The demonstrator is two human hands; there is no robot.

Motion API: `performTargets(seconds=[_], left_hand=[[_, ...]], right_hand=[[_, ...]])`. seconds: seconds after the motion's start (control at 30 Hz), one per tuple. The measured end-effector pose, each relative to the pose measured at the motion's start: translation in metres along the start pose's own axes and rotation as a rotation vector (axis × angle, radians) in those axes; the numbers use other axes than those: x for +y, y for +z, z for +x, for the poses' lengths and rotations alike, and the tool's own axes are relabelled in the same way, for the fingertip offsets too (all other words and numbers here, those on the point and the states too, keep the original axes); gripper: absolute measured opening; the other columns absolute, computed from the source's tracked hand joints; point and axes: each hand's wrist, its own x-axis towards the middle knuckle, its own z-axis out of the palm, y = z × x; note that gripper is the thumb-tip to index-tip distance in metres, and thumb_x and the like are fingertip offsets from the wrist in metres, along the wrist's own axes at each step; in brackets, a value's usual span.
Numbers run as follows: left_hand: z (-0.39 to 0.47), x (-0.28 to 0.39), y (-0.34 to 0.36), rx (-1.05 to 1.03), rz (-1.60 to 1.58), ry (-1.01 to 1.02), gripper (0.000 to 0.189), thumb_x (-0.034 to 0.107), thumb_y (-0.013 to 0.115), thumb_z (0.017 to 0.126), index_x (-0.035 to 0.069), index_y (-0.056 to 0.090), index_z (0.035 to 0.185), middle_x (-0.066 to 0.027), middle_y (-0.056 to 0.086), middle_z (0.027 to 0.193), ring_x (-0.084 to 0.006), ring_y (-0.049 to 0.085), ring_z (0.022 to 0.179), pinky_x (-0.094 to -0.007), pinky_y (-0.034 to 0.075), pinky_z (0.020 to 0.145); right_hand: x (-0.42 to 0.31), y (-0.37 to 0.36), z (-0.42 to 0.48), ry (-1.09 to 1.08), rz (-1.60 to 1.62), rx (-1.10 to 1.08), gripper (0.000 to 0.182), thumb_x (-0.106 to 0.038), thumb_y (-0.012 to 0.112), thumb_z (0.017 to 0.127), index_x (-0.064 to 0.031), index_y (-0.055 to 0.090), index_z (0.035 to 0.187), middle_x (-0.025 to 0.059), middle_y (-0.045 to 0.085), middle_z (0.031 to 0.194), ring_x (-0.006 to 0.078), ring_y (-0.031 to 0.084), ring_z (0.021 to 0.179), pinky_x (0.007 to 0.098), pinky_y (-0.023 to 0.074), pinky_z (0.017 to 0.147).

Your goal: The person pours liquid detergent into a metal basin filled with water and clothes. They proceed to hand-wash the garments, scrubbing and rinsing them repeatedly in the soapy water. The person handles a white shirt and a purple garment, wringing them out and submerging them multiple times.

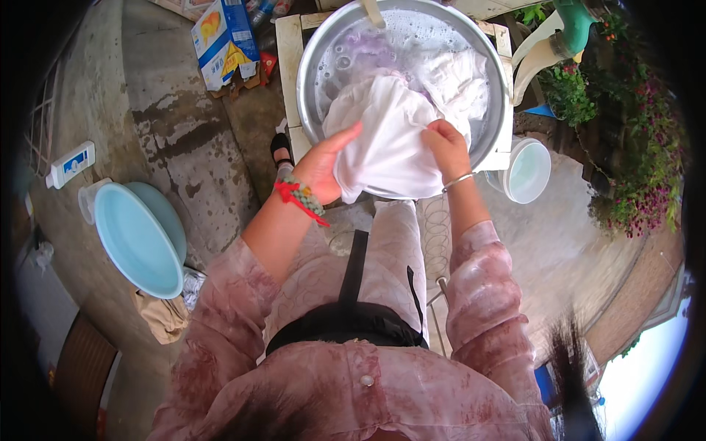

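Observation:
A wet white cloth garment (pixel 389 132) is bunched over the near side of a round metal basin (pixel 303 96). My left hand (pixel 322 168) holds its left edge, thumb on top and the other fingers partly hidden behind the fabric. Pinched in my right hand (pixel 448 148) is a fold at the garment's right side. More white fabric (pixel 460 82) lies in the sudsy water (pixel 342 49), where a purplish patch (pixel 369 48) shows among the bubbles. A pale flat stick or handle (pixel 373 12) reaches over the basin's far rim.
The basin stands on a white wooden stand (pixel 290 49). To its right are a white bucket (pixel 528 171), a green pipe (pixel 573 25) and flowering plants (pixel 640 182). On the left are a cardboard carton (pixel 223 44), a white bottle (pixel 71 164), a light-blue plastic basin (pixel 138 237) and tan cloth (pixel 161 317).

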Motion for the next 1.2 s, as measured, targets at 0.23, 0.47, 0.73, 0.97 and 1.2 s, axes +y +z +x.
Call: performTargets(seconds=[0.23, 0.47, 0.73, 0.97, 1.2], left_hand=[[-0.008, 0.022, 0.042, -0.150, 0.548, 0.641, 0.038, 0.012, 0.044, 0.093, -0.003, 0.042, 0.127, -0.0068, 0.056, 0.114, -0.0145, 0.054, 0.105, -0.0296, 0.043, 0.091], [-0.043, -0.045, -0.053, 0.148, 0.470, 0.496, 0.035, 0.008, 0.047, 0.089, -0.005, 0.045, 0.122, -0.0064, 0.057, 0.109, -0.0125, 0.053, 0.099, -0.0242, 0.040, 0.086], [0.002, -0.040, -0.059, 0.628, 1.166, 0.684, 0.034, 0.018, 0.063, 0.079, -0.004, 0.053, 0.103, -0.0084, 0.060, 0.091, -0.0173, 0.056, 0.082, -0.0272, 0.044, 0.071], [0.059, -0.007, -0.053, 0.638, 1.397, 0.377, 0.028, 0.025, 0.064, 0.079, 0.000, 0.058, 0.088, -0.0111, 0.060, 0.077, -0.0310, 0.054, 0.067, -0.0396, 0.043, 0.066], [0.004, 0.020, 0.024, 0.154, 0.529, 0.846, 0.018, 0.013, 0.049, 0.092, -0.002, 0.059, 0.097, 0.0001, 0.061, 0.088, -0.0043, 0.052, 0.077, -0.0203, 0.042, 0.067]], right_hand=[[-0.083, -0.030, -0.025, -0.248, 0.512, 0.016, 0.002, -0.008, 0.051, 0.087, -0.0096, 0.051, 0.087, -0.0042, 0.050, 0.073, 0.0015, 0.042, 0.065, 0.0160, 0.0346, 0.058], [-0.037, -0.020, -0.063, -0.407, -0.310, -0.013, 0.006, -0.007, 0.058, 0.081, -0.0038, 0.054, 0.084, 0.0068, 0.051, 0.084, 0.0140, 0.050, 0.059, 0.0281, 0.0413, 0.052], [0.031, 0.002, -0.031, -0.094, -0.487, 0.089, 0.023, -0.025, 0.059, 0.081, -0.0056, 0.057, 0.093, 0.0140, 0.057, 0.090, 0.0290, 0.059, 0.078, 0.0374, 0.0466, 0.068], [0.022, 0.003, -0.006, -0.047, -0.178, 0.003, 0.014, -0.020, 0.062, 0.081, -0.0067, 0.057, 0.082, 0.0040, 0.057, 0.074, 0.0155, 0.054, 0.065, 0.0274, 0.0420, 0.059], [-0.046, -0.021, -0.034, -0.047, 0.731, -0.028, 0.007, -0.009, 0.057, 0.084, -0.0120, 0.055, 0.078, -0.0070, 0.051, 0.068, 0.0019, 0.040, 0.059, 0.0178, 0.0316, 0.055]])
